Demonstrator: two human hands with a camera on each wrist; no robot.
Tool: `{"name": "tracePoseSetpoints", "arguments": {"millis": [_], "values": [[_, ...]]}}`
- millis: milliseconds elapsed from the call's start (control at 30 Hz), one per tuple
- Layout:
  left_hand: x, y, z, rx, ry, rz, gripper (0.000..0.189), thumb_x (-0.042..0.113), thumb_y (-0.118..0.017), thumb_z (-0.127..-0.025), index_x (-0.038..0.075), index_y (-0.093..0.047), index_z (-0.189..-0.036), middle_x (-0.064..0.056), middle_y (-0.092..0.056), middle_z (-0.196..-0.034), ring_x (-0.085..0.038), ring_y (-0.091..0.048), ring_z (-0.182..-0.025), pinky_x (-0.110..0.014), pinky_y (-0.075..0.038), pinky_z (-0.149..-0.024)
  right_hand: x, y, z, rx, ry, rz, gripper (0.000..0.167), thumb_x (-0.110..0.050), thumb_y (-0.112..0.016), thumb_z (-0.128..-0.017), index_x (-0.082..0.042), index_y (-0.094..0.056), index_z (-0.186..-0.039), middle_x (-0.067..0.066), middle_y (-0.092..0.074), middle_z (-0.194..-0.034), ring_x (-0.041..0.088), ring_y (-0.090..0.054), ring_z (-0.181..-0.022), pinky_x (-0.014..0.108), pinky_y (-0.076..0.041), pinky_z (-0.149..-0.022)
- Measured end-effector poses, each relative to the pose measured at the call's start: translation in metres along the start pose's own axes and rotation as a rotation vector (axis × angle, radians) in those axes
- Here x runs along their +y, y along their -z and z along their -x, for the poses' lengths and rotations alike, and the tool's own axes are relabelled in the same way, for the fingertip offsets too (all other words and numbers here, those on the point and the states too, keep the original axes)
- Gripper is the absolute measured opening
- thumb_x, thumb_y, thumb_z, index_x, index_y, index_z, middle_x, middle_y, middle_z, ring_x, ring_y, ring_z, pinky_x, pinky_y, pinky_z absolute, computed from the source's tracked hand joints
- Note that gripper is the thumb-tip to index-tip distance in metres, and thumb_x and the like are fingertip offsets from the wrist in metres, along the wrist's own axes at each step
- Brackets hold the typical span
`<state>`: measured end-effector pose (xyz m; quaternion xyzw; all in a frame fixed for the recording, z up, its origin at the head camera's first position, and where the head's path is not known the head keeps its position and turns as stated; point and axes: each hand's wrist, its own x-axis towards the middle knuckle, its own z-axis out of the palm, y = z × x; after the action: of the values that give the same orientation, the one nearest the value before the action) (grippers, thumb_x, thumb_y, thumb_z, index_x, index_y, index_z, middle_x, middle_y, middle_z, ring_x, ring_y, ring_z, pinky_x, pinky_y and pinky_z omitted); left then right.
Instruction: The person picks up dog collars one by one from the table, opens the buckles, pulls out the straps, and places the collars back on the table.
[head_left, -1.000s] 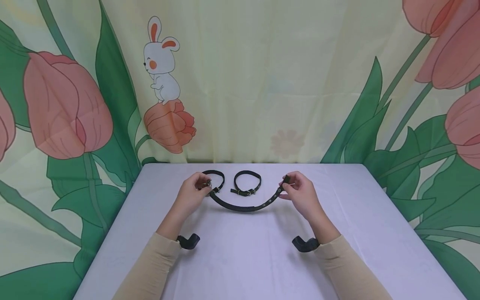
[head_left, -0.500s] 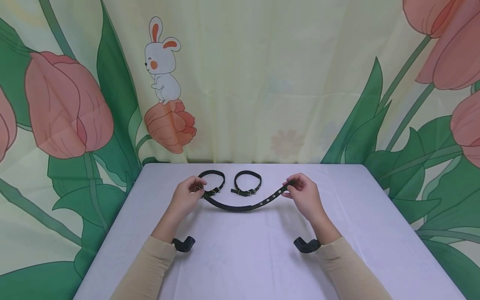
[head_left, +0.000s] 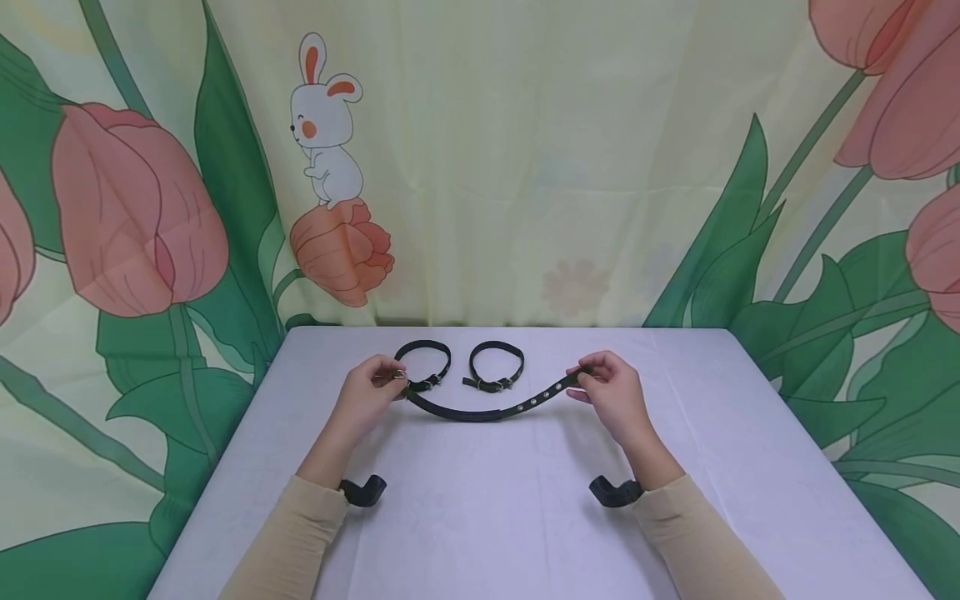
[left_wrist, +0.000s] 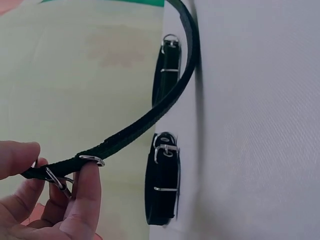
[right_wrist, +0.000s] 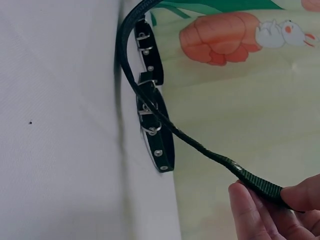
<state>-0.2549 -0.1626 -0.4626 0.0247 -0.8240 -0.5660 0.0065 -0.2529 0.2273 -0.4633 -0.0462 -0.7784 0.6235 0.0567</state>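
An unbuckled black collar sags in a curve between both hands, close over the table. My left hand pinches its buckle end; the metal buckle and a ring show by the fingers in the left wrist view. With thumb and fingers my right hand pinches the free end, where a row of metal eyelets runs along the strap. Behind the held strap two more black collars, a left one and a right one, stand buckled into loops.
The white-covered table ends at a curtain printed with tulips and a rabbit. Black curved pieces sit on the left wrist and the right wrist.
My left hand has shifted a little left and my right hand slightly right, spreading the held collar wider. The two looped collars have stayed put.
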Motion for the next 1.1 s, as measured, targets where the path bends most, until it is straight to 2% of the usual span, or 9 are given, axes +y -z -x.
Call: {"name": "tracePoseSetpoints", "arguments": {"millis": [133, 300, 433, 600, 700, 833, 1100], "values": [[-0.004, 0.004, -0.002, 0.007, 0.033, 0.042, 0.023, 0.004, -0.067, -0.102, 0.001, -0.067, -0.125, -0.019, -0.066, -0.127, -0.028, -0.072, -0.115, -0.032, -0.065, -0.093, 0.000, 0.002, 0.000, 0.007, -0.020, -0.004, 0.022, 0.002, -0.058, -0.105, 0.001, -0.059, -0.127, 0.027, -0.072, -0.129, 0.026, -0.080, -0.104, 0.033, -0.066, -0.084], [-0.010, 0.009, -0.004, 0.000, 0.044, 0.130, 0.026, 0.000, -0.066, -0.102, -0.007, -0.060, -0.127, -0.022, -0.062, -0.124, -0.025, -0.073, -0.111, -0.033, -0.065, -0.094, 0.001, 0.004, 0.000, 0.011, -0.047, -0.012, 0.024, 0.004, -0.057, -0.104, 0.002, -0.058, -0.128, 0.027, -0.072, -0.130, 0.025, -0.080, -0.102, 0.034, -0.066, -0.084], [-0.015, 0.012, -0.005, 0.003, 0.051, 0.170, 0.022, -0.005, -0.066, -0.101, -0.006, -0.057, -0.122, -0.020, -0.061, -0.120, -0.022, -0.074, -0.107, -0.030, -0.065, -0.091, 0.002, 0.006, -0.002, 0.020, -0.061, -0.015, 0.024, 0.005, -0.057, -0.103, 0.003, -0.058, -0.127, 0.028, -0.072, -0.130, 0.024, -0.080, -0.098, 0.033, -0.066, -0.084], [-0.019, 0.015, -0.006, 0.017, 0.054, 0.155, 0.023, -0.007, -0.069, -0.099, -0.002, -0.058, -0.118, -0.019, -0.066, -0.116, -0.016, -0.073, -0.100, -0.026, -0.065, -0.087, 0.003, 0.007, -0.002, 0.028, -0.078, -0.006, 0.024, 0.005, -0.058, -0.103, 0.002, -0.059, -0.127, 0.027, -0.073, -0.131, 0.024, -0.080, -0.095, 0.032, -0.066, -0.084], [-0.023, 0.017, -0.006, 0.037, 0.044, 0.109, 0.024, -0.006, -0.073, -0.097, -0.001, -0.061, -0.117, -0.021, -0.073, -0.118, -0.015, -0.071, -0.099, -0.023, -0.064, -0.083, 0.005, 0.008, -0.002, 0.029, -0.089, -0.006, 0.023, 0.004, -0.058, -0.104, 0.003, -0.059, -0.127, 0.027, -0.073, -0.131, 0.021, -0.080, -0.093, 0.031, -0.066, -0.084], [-0.028, 0.021, -0.005, 0.070, 0.047, 0.041, 0.023, -0.002, -0.076, -0.096, 0.002, -0.065, -0.116, -0.019, -0.078, -0.118, -0.014, -0.070, -0.098, -0.019, -0.061, -0.080, 0.009, 0.009, -0.003, 0.024, -0.089, -0.028, 0.023, 0.006, -0.059, -0.103, 0.006, -0.059, -0.126, 0.030, -0.073, -0.130, 0.016, -0.080, -0.088, 0.032, -0.066, -0.084], [-0.037, 0.028, -0.006, 0.039, 0.089, 0.050, 0.028, -0.003, -0.070, -0.099, -0.001, -0.063, -0.126, -0.021, -0.077, -0.122, -0.020, -0.074, -0.105, -0.025, -0.064, -0.089, 0.021, 0.011, -0.005, 0.029, -0.114, -0.028, 0.022, 0.006, -0.060, -0.102, 0.005, -0.061, -0.124, 0.029, -0.074, -0.129, 0.015, -0.080, -0.088, 0.031, -0.066, -0.084]]}}
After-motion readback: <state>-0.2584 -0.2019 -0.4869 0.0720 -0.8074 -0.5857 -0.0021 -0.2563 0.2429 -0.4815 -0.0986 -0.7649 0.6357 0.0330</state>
